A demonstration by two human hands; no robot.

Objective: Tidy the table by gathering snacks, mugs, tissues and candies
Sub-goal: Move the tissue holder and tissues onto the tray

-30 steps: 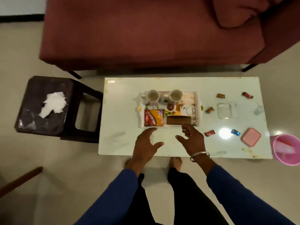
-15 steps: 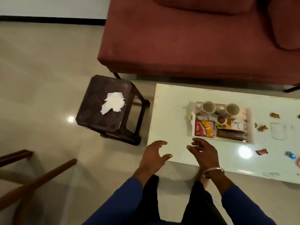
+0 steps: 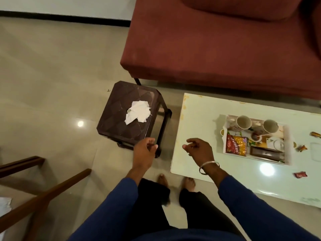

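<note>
A white tray [image 3: 288,141] on the pale table [image 3: 199,122] holds two mugs [image 3: 244,122], a red-and-yellow snack packet [image 3: 236,145] and a dark brown bar [image 3: 265,152]. Wrapped candies [image 3: 300,174] lie loose on the table to the tray's right. Crumpled white tissues [image 3: 138,114] sit on a dark brown stool [image 3: 121,129] left of the table. My left hand [image 3: 144,152] hovers by the stool's near corner, fingers loosely curled, holding nothing. My right hand [image 3: 199,150] hangs over the table's left end, empty, fingers loosely bent.
A maroon sofa [image 3: 217,46] runs behind the table and stool. A wooden chair frame [image 3: 40,192] stands at the lower left. My bare feet [image 3: 175,181] are on the tiled floor between stool and table.
The view has swung left, from the tray toward the stool. Both hands drew back from the tray's front edge and moved left; the left now nears the stool.
</note>
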